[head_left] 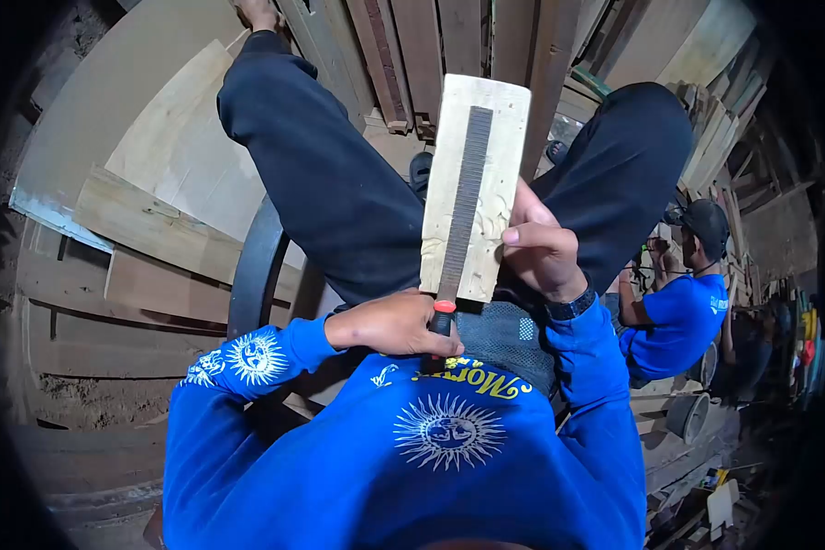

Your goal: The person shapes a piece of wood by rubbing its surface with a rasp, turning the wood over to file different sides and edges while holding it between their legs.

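My left hand [390, 324] is closed around the dark handle with a red collar [444, 316] of a rasp. The rasp's long ridged blade [467, 192] lies lengthwise along the face of a pale wooden block [446, 147]. My right hand [543, 246] grips the block's right edge, the thumb on the front face and the other fingers mostly behind it. Shallow carved marks show in the wood near that thumb. The block is held up between my knees, above my lap.
Wooden boards [179, 147] lean on the left, and dark planks [422, 55] stand ahead. A co-worker in a blue shirt [678, 321] sits at the right. Beside that person are a grey bucket [687, 417] and stacked wood scraps [713, 137].
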{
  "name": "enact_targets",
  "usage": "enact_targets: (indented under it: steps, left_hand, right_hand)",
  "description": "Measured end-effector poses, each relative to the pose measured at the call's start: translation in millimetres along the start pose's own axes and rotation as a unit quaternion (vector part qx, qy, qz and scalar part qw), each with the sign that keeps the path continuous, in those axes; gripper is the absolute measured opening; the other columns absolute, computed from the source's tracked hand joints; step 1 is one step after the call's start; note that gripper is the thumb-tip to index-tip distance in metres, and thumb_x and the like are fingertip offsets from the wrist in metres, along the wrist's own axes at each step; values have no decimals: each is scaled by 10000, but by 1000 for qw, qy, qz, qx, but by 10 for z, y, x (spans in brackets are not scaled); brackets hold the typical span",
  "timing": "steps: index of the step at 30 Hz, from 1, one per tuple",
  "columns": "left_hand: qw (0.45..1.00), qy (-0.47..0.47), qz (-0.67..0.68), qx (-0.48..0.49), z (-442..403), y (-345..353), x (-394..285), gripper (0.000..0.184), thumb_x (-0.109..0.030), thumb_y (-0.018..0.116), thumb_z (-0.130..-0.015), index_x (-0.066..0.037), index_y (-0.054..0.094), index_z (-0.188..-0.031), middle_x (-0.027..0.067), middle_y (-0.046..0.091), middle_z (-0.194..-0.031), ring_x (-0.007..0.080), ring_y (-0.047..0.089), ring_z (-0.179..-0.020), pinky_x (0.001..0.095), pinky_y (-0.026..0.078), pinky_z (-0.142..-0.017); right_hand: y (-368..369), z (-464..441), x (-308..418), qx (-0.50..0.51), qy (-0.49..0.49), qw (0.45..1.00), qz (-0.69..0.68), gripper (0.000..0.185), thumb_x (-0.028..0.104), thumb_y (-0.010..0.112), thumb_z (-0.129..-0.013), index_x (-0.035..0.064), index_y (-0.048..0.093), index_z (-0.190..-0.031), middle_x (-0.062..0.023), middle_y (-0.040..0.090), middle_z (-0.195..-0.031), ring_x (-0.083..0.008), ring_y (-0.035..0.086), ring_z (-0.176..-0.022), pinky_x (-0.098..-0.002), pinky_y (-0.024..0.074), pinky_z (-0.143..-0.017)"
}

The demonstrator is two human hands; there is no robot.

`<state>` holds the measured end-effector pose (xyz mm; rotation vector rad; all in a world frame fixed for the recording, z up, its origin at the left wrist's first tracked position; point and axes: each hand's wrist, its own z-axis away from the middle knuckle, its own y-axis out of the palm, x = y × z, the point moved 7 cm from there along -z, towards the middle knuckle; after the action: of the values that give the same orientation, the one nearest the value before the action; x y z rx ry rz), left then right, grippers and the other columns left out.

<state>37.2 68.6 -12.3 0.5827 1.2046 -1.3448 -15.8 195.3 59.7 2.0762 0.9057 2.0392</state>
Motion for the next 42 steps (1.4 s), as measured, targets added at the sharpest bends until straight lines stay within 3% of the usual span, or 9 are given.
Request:
enact_targets:
  steps: [6,13,14,19,22,27,28,33,42]
  left_hand:
    - [1000,-17,-14,10,1,21,6,256,-251,661,-868,-38,737,-989,90,738,-901,202,708,-820,301,522,-805]
    - [1000,23,20,-2,-2,21,-21,225,-209,671,-866,-23,735,-974,81,732,-874,161,699,-792,285,538,-751]
    - [999,27,28,-17,6,8,-24,334,-364,668,-883,-37,734,-902,94,708,-791,204,680,-766,325,507,-764]
    - [1000,5,-18,-6,-11,50,45,369,-393,659,-887,-32,731,-889,95,704,-710,212,673,-671,323,506,-741]
    - [1000,-3,-9,-1,-1,31,21,367,-397,660,-885,-38,732,-906,99,707,-749,213,677,-715,324,505,-746]
    - [1000,29,9,7,-10,51,-3,251,-240,662,-875,-20,730,-978,80,725,-875,158,689,-826,296,531,-759]
    - [999,40,35,-12,-9,35,-3,364,-385,668,-880,-30,730,-932,103,708,-797,211,681,-769,321,508,-749]
    - [1000,6,-9,-8,-10,51,50,360,-385,676,-872,-30,737,-883,95,706,-720,212,677,-662,323,508,-704]
    - [1000,10,10,13,12,32,-49,267,-276,669,-892,-33,731,-981,71,729,-875,156,691,-842,293,521,-752]
  right_hand:
    - [-153,23,144,-56,-95,993,-36,831,38,563,-728,-33,225,-1484,-174,427,-1432,-265,425,-1337,-357,312,-1116]
    - [51,22,-35,58,22,998,21,877,83,598,-719,-26,215,-1500,-154,418,-1447,-229,426,-1331,-321,308,-1106]
    - [5,26,0,22,-4,1000,0,860,77,587,-726,-27,220,-1496,-158,430,-1436,-235,444,-1316,-328,319,-1103]
    - [-104,35,183,-47,-98,993,-51,823,49,553,-731,-30,227,-1483,-183,435,-1424,-266,453,-1311,-352,328,-1107]
    - [-79,21,100,-10,-56,998,-20,855,47,562,-714,-23,214,-1492,-173,416,-1442,-259,414,-1345,-350,302,-1122]
    - [56,20,-26,69,8,997,17,900,56,592,-708,-15,198,-1513,-155,393,-1472,-237,407,-1349,-339,297,-1120]
    - [-2,33,4,39,11,999,10,879,54,585,-717,-23,206,-1506,-158,410,-1459,-238,418,-1340,-338,306,-1115]
    - [-127,52,176,-56,-104,991,-62,794,48,546,-743,-39,244,-1473,-182,445,-1420,-276,442,-1323,-369,311,-1121]
    - [33,14,-19,49,2,999,3,857,73,582,-723,-41,225,-1494,-163,417,-1446,-226,408,-1348,-324,287,-1121]
